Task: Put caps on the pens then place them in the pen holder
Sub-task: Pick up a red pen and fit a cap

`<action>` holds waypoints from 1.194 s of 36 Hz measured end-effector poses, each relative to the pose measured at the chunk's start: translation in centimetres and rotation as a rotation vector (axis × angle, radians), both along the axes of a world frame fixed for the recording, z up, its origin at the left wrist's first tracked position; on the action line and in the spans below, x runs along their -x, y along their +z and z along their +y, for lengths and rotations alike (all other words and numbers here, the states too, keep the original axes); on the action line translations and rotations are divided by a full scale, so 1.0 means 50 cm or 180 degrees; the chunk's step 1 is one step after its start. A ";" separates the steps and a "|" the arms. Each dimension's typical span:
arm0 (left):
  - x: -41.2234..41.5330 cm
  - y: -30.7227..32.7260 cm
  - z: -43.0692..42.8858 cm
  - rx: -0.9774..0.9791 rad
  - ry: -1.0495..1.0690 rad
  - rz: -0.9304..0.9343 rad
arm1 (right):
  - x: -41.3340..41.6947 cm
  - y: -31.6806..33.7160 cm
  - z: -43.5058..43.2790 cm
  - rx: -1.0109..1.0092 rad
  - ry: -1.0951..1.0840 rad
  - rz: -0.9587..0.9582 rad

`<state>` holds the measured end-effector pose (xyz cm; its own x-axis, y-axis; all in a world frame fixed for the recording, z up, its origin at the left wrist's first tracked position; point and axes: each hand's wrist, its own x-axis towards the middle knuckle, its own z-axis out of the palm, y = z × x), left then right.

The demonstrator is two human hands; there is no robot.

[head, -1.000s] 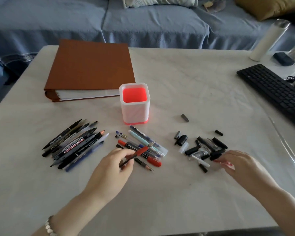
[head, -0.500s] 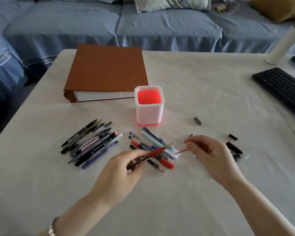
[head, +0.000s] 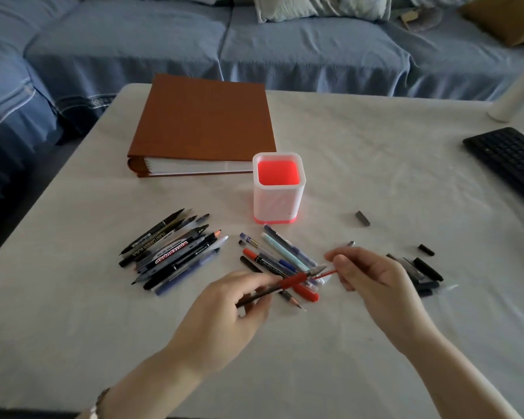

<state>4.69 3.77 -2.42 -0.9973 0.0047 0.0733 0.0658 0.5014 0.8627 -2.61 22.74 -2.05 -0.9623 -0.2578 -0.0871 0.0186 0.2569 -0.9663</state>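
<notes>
Grip: L hand (head: 224, 309) pinches red pen (head: 294, 279), R hand (head: 372, 279) pinches red cap (head: 328, 272).

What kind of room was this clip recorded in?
Probably a home living room: a sofa with cushions stands behind the table, which holds a keyboard and a binder.

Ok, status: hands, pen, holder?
Left hand grips red pen. Right hand pinches red cap at pen tip, not yet on. Pen holder upright beyond loose pens.

One marker (head: 176, 251) in the left-hand pile reads "WHITEBOARD"; other lettering is too small.
</notes>
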 end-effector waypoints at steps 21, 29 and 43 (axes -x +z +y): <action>0.009 -0.001 -0.042 -0.0063 -0.0002 -0.0934 | -0.021 -0.021 -0.015 -0.1011 0.1427 0.0915; 0.027 -0.034 -0.047 0.0946 -0.0055 -0.0717 | -0.034 -0.082 -0.039 -0.2141 0.1382 0.1809; 0.021 -0.132 -0.137 0.2485 0.0988 -0.0251 | 0.015 -0.128 -0.020 -0.2239 -0.0134 0.1440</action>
<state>3.65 -3.06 -9.02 -0.9638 -0.2501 0.0929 -0.2194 0.9412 0.2570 -3.39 21.72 -8.47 -0.9507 -0.2507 0.1827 -0.3093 0.8105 -0.4973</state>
